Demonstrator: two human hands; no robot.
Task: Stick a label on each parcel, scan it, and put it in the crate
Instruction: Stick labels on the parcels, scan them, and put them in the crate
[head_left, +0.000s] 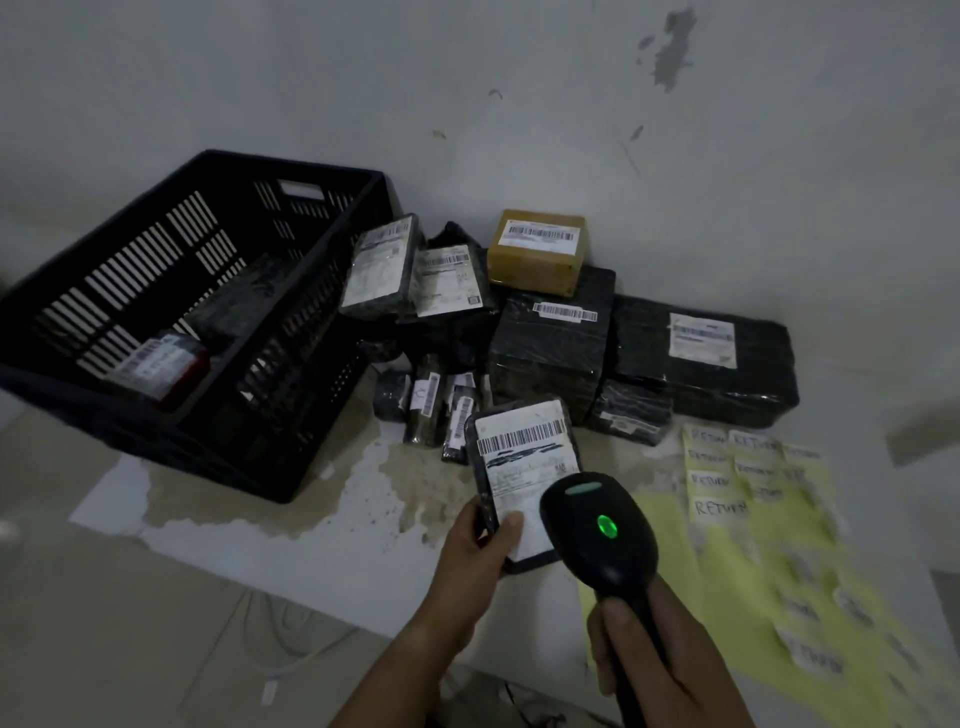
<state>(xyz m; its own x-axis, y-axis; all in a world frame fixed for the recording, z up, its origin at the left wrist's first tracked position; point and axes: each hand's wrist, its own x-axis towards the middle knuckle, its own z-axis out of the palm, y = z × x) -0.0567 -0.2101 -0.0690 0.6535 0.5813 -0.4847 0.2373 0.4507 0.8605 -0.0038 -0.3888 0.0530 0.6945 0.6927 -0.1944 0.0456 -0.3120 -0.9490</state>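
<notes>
While the left hand (480, 540) is gripping the flat black-wrapped parcel (519, 457) by its lower end, thumb pressing on its white shipping label, the right hand (649, 654) is curling firmly round the handle of the black handheld barcode scanner (597, 525), low and centre-right in the frame. A green light (607, 526) is glowing on the scanner's head, which is hovering over the label's lower right part. The scanning step is likely under way. To do it well, the head should be aiming at the barcode (521, 435) near the label's upper edge, the thumb staying clear of those bars, and the parcel being held flat so the glossy wrap is not throwing glare. Just above, a heap of black and brown parcels (550, 338) is waiting at the frame's centre. Yellow sheets of handwritten RETURN stickers (737, 467) are lying at the right. The black slatted plastic crate (208, 441) is sitting at upper left, already holding one labelled parcel (156, 364).
</notes>
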